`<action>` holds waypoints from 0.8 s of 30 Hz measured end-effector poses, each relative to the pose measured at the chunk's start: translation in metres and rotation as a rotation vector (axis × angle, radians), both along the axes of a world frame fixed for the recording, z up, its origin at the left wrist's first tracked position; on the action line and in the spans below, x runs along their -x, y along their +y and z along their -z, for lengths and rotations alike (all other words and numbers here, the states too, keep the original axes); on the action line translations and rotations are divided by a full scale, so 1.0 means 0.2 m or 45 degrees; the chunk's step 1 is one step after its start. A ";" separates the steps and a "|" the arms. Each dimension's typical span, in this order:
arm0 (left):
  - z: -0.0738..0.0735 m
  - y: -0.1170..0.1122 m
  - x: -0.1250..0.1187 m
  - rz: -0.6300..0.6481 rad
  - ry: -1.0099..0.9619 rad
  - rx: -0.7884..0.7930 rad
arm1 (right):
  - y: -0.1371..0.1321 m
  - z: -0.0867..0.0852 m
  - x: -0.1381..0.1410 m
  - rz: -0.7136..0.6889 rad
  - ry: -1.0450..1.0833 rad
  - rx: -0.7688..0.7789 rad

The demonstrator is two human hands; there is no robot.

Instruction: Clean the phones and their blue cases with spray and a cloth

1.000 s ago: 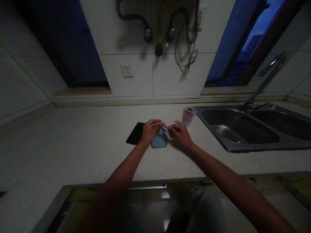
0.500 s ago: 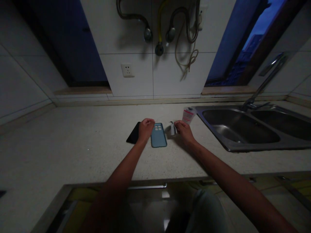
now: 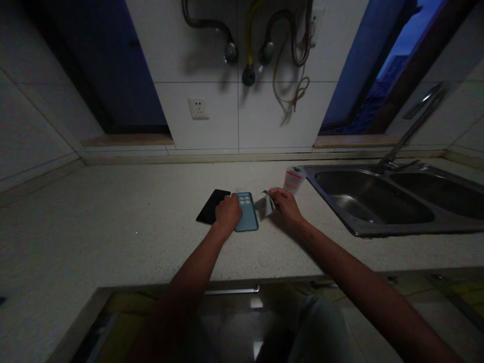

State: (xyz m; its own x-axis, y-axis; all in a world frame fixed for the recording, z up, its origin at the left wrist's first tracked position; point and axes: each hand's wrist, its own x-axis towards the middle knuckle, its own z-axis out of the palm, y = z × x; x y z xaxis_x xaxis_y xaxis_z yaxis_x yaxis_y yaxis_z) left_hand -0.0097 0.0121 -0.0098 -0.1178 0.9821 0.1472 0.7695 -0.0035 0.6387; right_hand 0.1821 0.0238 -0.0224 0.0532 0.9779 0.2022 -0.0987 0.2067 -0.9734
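Note:
A blue-grey phone case (image 3: 248,217) with several camera holes lies on the counter in front of me. My left hand (image 3: 228,212) is closed at its left edge, the fingers curled and partly hidden. Left of the case, a black smartphone (image 3: 209,207) lies tilted, partly covered by that hand. My right hand (image 3: 283,200) pinches a small thin grey-white piece, like a cloth or wipe (image 3: 269,205), held just right of the case. Behind the right hand stands a clear plastic cup or packet with pink printing (image 3: 293,179).
A double steel sink (image 3: 355,233) with a tall faucet (image 3: 406,128) is set into the counter (image 3: 159,252) on the right. Hoses and pipe fittings (image 3: 248,75) hang on the tiled wall, with a socket (image 3: 198,109) to their left.
My left hand has come down and closed at the phone case's left edge, showing more of the smartphone. The case has shifted slightly left. The grey-white piece hangs more spread from my right hand.

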 end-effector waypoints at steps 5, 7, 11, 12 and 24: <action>0.01 0.06 0.02 -0.015 -0.439 -0.094 | -0.02 -0.04 0.00 -0.126 0.137 0.027; 0.02 0.09 0.02 0.011 -0.725 0.048 | -0.03 -0.05 -0.01 -0.177 0.183 0.049; 0.04 0.11 0.00 0.302 -1.287 0.448 | -0.04 -0.08 -0.01 -0.189 0.264 0.101; 0.05 0.11 -0.01 0.351 -1.423 0.510 | -0.05 -0.08 -0.01 -0.196 0.283 0.112; 0.07 0.13 -0.04 0.110 -2.074 0.710 | -0.01 -0.05 -0.03 -0.198 0.105 -0.014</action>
State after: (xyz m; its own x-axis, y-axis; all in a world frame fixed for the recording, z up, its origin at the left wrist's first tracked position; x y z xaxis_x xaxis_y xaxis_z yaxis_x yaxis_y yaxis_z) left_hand -0.0008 0.0385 -0.0229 0.2640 0.8801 -0.3945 -0.6104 0.4692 0.6382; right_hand 0.1885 0.0220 -0.0130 -0.0820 0.9733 0.2145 -0.2101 0.1936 -0.9583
